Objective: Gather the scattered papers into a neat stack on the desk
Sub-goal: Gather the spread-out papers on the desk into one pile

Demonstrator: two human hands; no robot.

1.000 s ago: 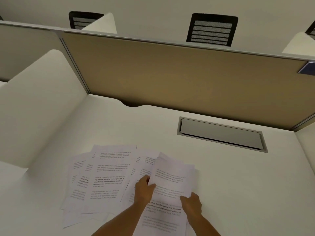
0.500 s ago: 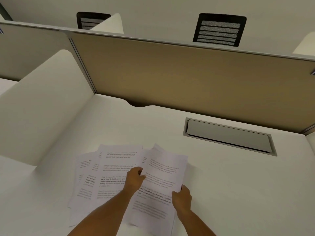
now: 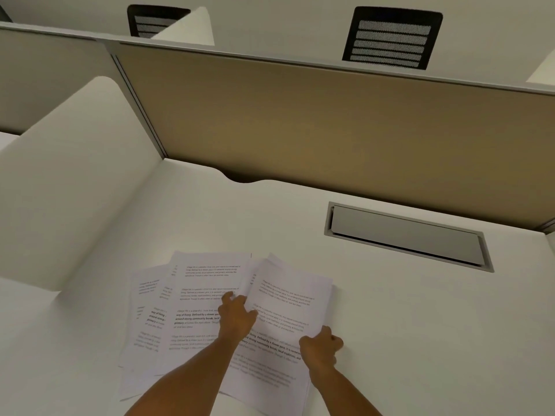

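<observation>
Printed sheets (image 3: 168,319) are lying fanned on the counter (image 3: 420,325) at left. The left hand (image 3: 237,315) is gripping the left edge of the gathered sheaf (image 3: 285,313); the right hand (image 3: 319,349) is pinching its right edge.

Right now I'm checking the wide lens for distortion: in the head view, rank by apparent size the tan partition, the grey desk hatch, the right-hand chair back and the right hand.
1. Tan partition, by far.
2. Grey desk hatch.
3. Chair back.
4. Right hand.
The chair sits far off and the hand close to the camera, so their true sizes stay unsure.
</observation>
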